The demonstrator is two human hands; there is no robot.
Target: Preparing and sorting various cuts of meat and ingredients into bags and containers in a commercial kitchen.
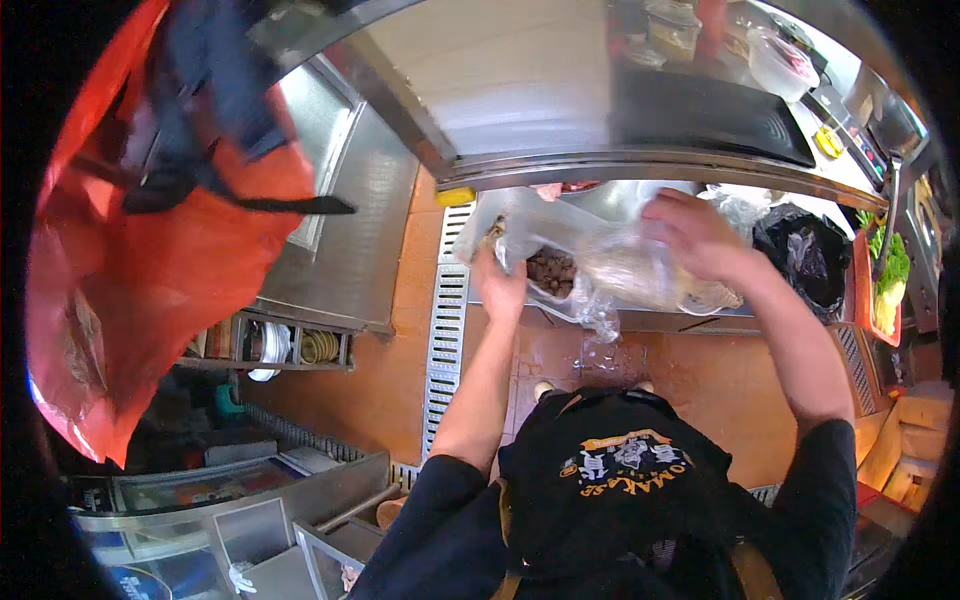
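Note:
Before me, under a raised steel shelf, my left hand (501, 285) grips the edge of a clear plastic bag (525, 217) beside a container of dark brown chunks (551, 271). My right hand (694, 232) is raised at the right end of the plastic, fingers bent; blur hides whether it pinches the film. Beneath the crumpled plastic between my hands lies a pale tan, wrapped mass (622, 270). Some red and pink meat (574, 186) shows behind the bag, partly hidden by the shelf edge.
The steel shelf edge (660, 166) crosses above my hands. To the right stand a black plastic bag (802, 259) and an orange-red tray (862, 300) with leafy greens (890, 277). A large red plastic sheet or bag (195, 277) hangs at the left. A drain grate (448, 315) runs along the tiled floor.

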